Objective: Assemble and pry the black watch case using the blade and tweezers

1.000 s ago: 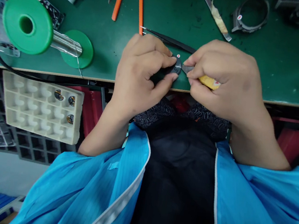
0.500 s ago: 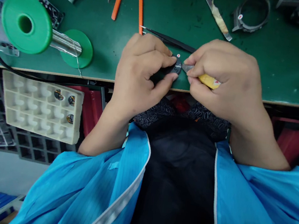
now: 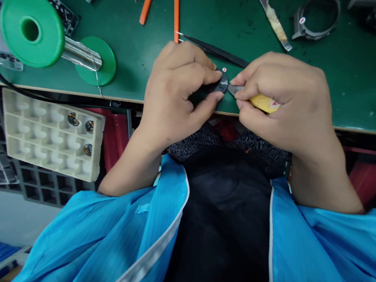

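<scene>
Between thumb and fingers, my left hand (image 3: pixel 181 90) grips a dark round part (image 3: pixel 222 84), most of it hidden by the hand. A small white sticker with a red mark shows at its upper edge. My right hand (image 3: pixel 284 101) is closed on a blade with a yellow-wrapped handle (image 3: pixel 265 103); the metal tip points left, at the right edge of the round part. Whether tip and part touch is too small to tell. Black tweezers (image 3: pixel 218 52) lie on the green table (image 3: pixel 368 92) just beyond both hands.
A solder wire spool (image 3: pixel 82 54) is at the left. Orange sticks (image 3: pixel 177 5), a tape-wrapped blade (image 3: pixel 275 24) and a watch case (image 3: pixel 315 18) lie farther back. Below the table edge at left sits a cream tray (image 3: pixel 50 137) with several compartments and a few small parts.
My right hand and the blade have shifted very slightly, with a little more of the metal showing. My left hand keeps its hold on the round part.
</scene>
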### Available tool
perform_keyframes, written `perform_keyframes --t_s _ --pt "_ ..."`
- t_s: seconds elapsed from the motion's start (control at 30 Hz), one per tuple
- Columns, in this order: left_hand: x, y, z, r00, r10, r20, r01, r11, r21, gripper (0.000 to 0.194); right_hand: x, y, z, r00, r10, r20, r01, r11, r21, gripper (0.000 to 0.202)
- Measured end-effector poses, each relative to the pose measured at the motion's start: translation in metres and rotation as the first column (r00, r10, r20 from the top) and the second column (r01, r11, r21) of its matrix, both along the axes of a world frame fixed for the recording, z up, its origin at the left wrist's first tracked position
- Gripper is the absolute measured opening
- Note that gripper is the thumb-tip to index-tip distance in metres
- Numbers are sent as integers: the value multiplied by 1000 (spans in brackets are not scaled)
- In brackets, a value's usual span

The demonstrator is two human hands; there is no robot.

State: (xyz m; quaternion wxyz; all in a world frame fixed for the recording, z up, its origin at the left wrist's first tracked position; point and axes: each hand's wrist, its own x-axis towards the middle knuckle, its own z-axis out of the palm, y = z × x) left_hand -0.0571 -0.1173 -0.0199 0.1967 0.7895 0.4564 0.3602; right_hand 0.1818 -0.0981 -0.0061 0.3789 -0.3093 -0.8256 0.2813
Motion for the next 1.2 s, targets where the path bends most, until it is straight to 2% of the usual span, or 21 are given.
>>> perform_keyframes --t_s 0.23,0.37,0.5,0.63,0.8,1.07,1.2 --pt "1 0 0 1000 5 -13 -5 1000 8 16 -2 -1 -3 998 -58 5 58 998 28 15" --pt "1 0 1 1000 20 -23 -21 999 -26 21 -2 -1 -2 999 -28 18 28 1000 2 15" --pt "1 0 1 1000 12 -13 -12 999 -47 20 -2 0 -1 998 -59 15 58 998 17 16" --pt "0 0 -1 1000 14 -17 -14 1000 -3 19 -3 0 -2 999 -33 20 33 999 11 16" --pt "1 0 -1 1000 23 -3 -23 999 -34 20 -6 0 -3 995 -98 -10 98 995 23 14" --pt "2 -1 4 998 36 -52 -37 999 -24 21 -4 0 -4 993 -95 75 94 995 21 16" --pt "2 -1 3 999 27 -25 -29 998 -62 22 -5 1 -5 998 -66 14 65 998 18 15"
